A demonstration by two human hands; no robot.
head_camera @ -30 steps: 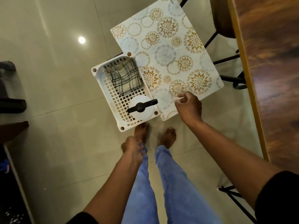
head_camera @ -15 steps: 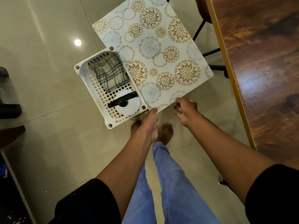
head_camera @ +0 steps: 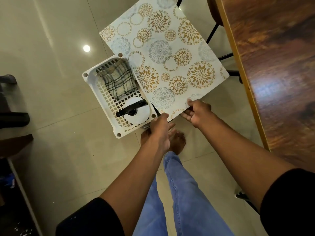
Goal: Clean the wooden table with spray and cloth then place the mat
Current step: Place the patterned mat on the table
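Note:
A white mat (head_camera: 163, 53) printed with gold and grey flower circles lies flat on a low stand in front of me. My right hand (head_camera: 198, 113) pinches its near edge, thumb on top and fingers underneath. My left hand (head_camera: 160, 130) reaches to the mat's near left corner with fingers stretched out, its tips at the edge. A white lattice basket (head_camera: 88, 77) stands against the mat's left side. It holds a checked cloth (head_camera: 117, 80) and a white spray bottle (head_camera: 136, 114) with a black trigger head. The wooden table (head_camera: 276, 65) runs along the right.
Black chair legs (head_camera: 211, 34) stand between the mat and the table edge. Dark furniture (head_camera: 13, 116) sits at the far left on the glossy tiled floor. My bare feet (head_camera: 177, 142) are just below the mat's near edge.
My left hand has come forward from beside my leg to the mat's near left corner. My right hand let go of the mat's edge and now pinches it again.

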